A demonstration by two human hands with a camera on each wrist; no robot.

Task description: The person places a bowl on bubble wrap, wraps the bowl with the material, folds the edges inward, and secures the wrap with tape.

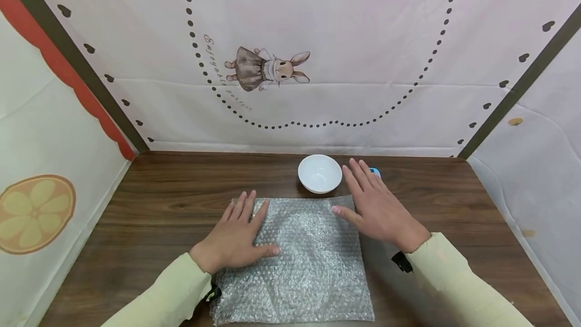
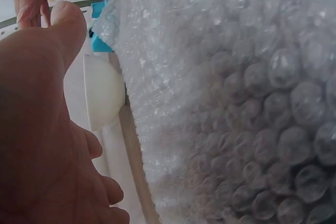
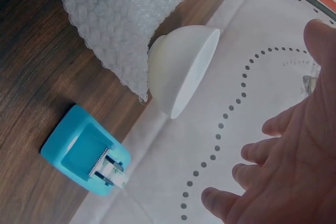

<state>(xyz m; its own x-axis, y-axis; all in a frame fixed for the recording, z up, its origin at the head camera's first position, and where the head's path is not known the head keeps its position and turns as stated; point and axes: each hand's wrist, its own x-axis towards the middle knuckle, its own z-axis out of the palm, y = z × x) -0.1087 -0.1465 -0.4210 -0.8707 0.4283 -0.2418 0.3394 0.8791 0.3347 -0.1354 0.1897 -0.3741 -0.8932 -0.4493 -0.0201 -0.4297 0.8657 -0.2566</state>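
A sheet of bubble wrap lies spread on the wooden table, its far right corner lifted a little. Over its left edge is my left hand, palm down with fingers straight and spread, the thumb over the sheet. My right hand hovers by the far right corner, fingers extended and thumb out, holding nothing. Just beyond the sheet's far edge stands a white bowl, upright. A blue tape dispenser sits to the bowl's right; in the head view my right hand mostly hides it.
The brown wooden tabletop runs back to a white printed cloth with a rabbit figure. More printed cloth hangs on the left side, and a pale cloth on the right.
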